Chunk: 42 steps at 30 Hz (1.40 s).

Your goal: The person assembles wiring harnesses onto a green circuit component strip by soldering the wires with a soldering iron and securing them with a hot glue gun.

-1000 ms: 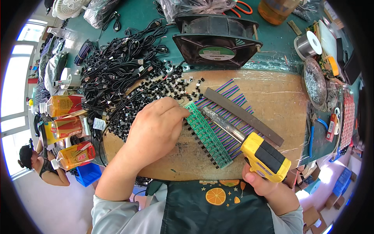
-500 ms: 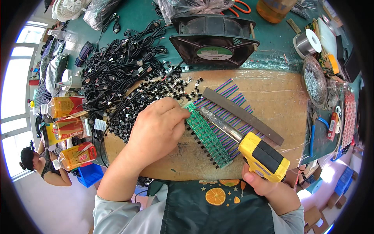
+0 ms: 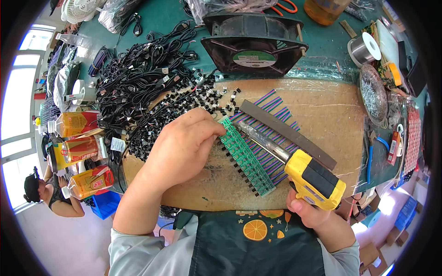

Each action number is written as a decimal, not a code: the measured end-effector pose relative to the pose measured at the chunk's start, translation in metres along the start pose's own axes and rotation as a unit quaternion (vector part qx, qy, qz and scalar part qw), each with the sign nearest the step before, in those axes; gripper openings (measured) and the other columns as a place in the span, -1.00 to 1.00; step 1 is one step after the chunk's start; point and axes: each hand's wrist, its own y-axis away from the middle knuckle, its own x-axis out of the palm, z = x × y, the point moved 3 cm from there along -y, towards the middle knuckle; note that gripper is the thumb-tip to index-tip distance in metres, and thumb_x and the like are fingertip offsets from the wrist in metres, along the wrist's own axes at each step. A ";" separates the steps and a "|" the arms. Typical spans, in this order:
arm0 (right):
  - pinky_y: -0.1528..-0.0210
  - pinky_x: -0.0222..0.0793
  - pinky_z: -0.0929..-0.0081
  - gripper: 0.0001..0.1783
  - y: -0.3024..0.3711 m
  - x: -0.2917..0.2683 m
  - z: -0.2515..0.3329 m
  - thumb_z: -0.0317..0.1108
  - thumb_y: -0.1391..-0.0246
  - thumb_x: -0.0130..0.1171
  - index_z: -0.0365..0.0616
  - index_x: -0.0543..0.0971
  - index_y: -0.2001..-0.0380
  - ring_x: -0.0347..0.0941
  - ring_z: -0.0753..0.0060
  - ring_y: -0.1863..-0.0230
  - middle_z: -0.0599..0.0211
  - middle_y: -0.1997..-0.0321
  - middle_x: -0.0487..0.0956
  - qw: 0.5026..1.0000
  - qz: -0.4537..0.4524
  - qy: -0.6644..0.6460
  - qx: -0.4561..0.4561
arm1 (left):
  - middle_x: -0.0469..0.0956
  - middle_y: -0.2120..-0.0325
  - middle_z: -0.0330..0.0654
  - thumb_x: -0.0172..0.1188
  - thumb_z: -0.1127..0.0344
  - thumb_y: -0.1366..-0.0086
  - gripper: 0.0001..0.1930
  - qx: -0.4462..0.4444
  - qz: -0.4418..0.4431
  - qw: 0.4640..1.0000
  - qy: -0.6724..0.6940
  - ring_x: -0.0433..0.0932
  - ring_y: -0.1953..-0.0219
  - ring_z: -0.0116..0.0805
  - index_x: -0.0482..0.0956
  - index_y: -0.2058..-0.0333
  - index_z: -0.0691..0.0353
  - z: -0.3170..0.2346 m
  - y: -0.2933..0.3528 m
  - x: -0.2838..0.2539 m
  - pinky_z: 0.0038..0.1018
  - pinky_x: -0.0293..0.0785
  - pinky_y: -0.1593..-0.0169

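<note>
Green circuit board: the long strip (image 3: 248, 157) lies aslant on a brown sheet (image 3: 331, 110) in front of the person, black connectors (image 3: 238, 171) along its left edge and striped wires (image 3: 265, 98) fanning out on its right.
Dark bar: a flat, straight piece (image 3: 287, 134) lies across the wires, seemingly as a weight.
Left hand: the left hand (image 3: 184, 142) has thumb and fingers drawn together at the board's far end — whether they pinch the board or a small part, I cannot tell.
Right hand: the right hand (image 3: 307, 209) is closed around the handle of a yellow-and-black soldering gun (image 3: 315, 179), its metal barrel reaching over the wires to the board's far end.
Soldering step: probably a joint being made at that far end; whether the tip touches the board is too small to tell.
Next move: calls, I judge, for a steady tip and fingertips kept clear of the heat.
Tabletop: the green tabletop (image 3: 161, 18) carries tangled black cables (image 3: 138, 69) and loose connectors (image 3: 226, 99) to the left, a black box fan (image 3: 253, 43) beyond the board, and a wire spool (image 3: 365, 50) and a round metal dish (image 3: 372, 94) to the right.
Room: bright windows (image 3: 23, 96) at left, with a co-worker (image 3: 64, 198) beside a blue bin (image 3: 106, 204) — and boxes on the floor at right.
</note>
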 end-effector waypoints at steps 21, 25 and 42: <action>0.57 0.32 0.50 -0.93 -0.007 0.005 0.014 -0.46 -0.15 0.25 -0.14 0.54 0.37 0.45 0.57 0.60 0.45 0.58 0.49 1.000 -0.017 0.016 0.003 | 0.58 0.34 -0.08 0.19 0.55 -0.18 -0.85 0.008 0.019 0.999 -0.025 0.61 0.27 -0.03 0.65 0.28 0.26 0.000 -0.002 -0.002 -0.26 0.56 0.20; 0.57 0.32 0.51 -0.93 -0.009 0.006 0.015 -0.46 -0.14 0.25 -0.14 0.53 0.37 0.45 0.57 0.61 0.45 0.58 0.48 1.000 -0.027 0.010 0.005 | 0.60 0.36 -0.09 0.21 0.58 -0.14 -0.85 0.003 0.015 0.999 -0.035 0.62 0.27 -0.07 0.66 0.30 0.28 -0.001 -0.002 -0.002 -0.31 0.56 0.17; 0.42 0.29 0.54 -0.40 0.000 0.000 0.003 -0.31 -0.22 0.28 -0.31 0.32 -0.22 0.38 0.54 0.48 0.36 0.46 0.48 0.999 0.016 0.048 0.016 | 0.62 0.31 -0.07 0.19 0.60 -0.15 -0.83 0.002 0.031 0.999 -0.036 0.64 0.23 -0.05 0.66 0.28 0.27 -0.002 -0.003 -0.002 -0.31 0.58 0.14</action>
